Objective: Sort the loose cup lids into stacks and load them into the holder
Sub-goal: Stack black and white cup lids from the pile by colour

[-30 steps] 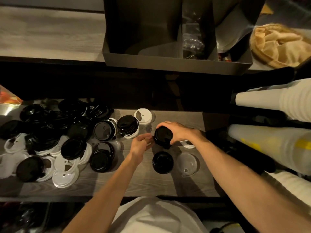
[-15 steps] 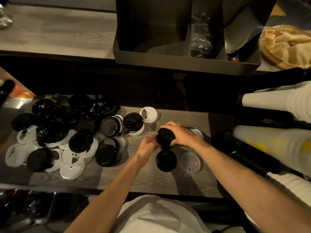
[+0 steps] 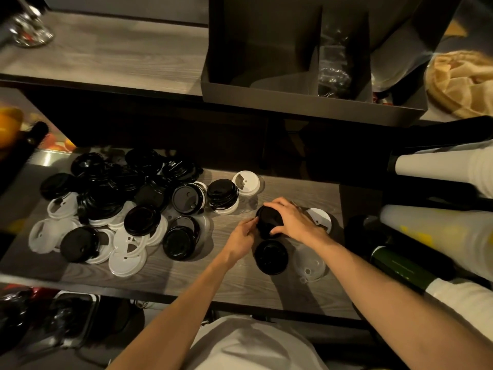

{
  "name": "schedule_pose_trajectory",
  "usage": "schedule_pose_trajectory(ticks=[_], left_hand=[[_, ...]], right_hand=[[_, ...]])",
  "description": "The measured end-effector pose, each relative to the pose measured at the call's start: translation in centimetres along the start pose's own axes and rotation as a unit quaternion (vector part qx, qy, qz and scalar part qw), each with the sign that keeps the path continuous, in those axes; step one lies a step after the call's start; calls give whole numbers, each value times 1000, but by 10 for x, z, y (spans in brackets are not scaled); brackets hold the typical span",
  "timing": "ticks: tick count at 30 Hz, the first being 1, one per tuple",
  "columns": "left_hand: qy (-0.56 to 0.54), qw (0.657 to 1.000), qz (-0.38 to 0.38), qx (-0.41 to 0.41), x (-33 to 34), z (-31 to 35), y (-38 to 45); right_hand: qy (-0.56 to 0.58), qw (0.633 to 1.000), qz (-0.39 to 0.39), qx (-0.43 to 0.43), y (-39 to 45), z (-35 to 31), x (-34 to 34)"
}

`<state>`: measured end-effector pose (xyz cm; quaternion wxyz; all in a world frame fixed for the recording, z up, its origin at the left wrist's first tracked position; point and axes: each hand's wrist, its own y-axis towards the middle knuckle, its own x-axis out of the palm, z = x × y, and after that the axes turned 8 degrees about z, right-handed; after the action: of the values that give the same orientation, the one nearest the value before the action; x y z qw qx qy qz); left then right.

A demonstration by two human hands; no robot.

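A stack of black lids (image 3: 267,219) is held over the wooden shelf (image 3: 186,279). My right hand (image 3: 292,220) curls over its top and right side, while my left hand (image 3: 241,237) touches its left edge with the fingertips. Just below lies another black lid stack (image 3: 271,257), with a clear lid (image 3: 309,263) to its right. A white lid (image 3: 321,219) peeks out behind my right hand. A big loose pile of black and white lids (image 3: 114,206) covers the shelf's left half. The dark divided holder (image 3: 306,76) stands on the upper shelf.
Sleeves of white paper cups (image 3: 458,169) and clear cups (image 3: 440,236) lie along the right side, with a dark green bottle (image 3: 405,265) below them. A basket of brown paper filters (image 3: 464,81) sits at the upper right. A small black-on-white stack (image 3: 222,196) and a single white lid (image 3: 246,182) lie mid-shelf.
The black stack in my hands has tilted and shifted slightly; my left hand stays at its left edge. The view has drifted left, so everything sits further right in frame.
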<state>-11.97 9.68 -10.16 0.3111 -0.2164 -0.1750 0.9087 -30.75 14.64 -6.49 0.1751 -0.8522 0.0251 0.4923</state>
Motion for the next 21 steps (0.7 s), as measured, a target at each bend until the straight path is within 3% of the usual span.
schedule_pose_trajectory(ticks=[3, 6, 10, 15, 18, 21], left_hand=[[37, 999, -15, 26, -10, 17, -12], [-31, 999, -26, -3, -34, 23, -28], [-88, 996, 7, -26, -71, 12, -43], [-124, 990, 54, -43, -97, -3, -60], [-136, 987, 62, -52, -105, -14, -65], [-156, 983, 71, -61, -111, -19, -68]], right_hand=[[-12, 1000, -15, 11, 4, -3, -2], [-31, 999, -33, 24, 13, -18, -9], [44, 996, 59, 46, 33, -60, -11], [219, 954, 42, 200, 78, -114, 0], [241, 927, 21, 288, 97, -131, 7], [227, 923, 27, 310, 103, -136, 11]])
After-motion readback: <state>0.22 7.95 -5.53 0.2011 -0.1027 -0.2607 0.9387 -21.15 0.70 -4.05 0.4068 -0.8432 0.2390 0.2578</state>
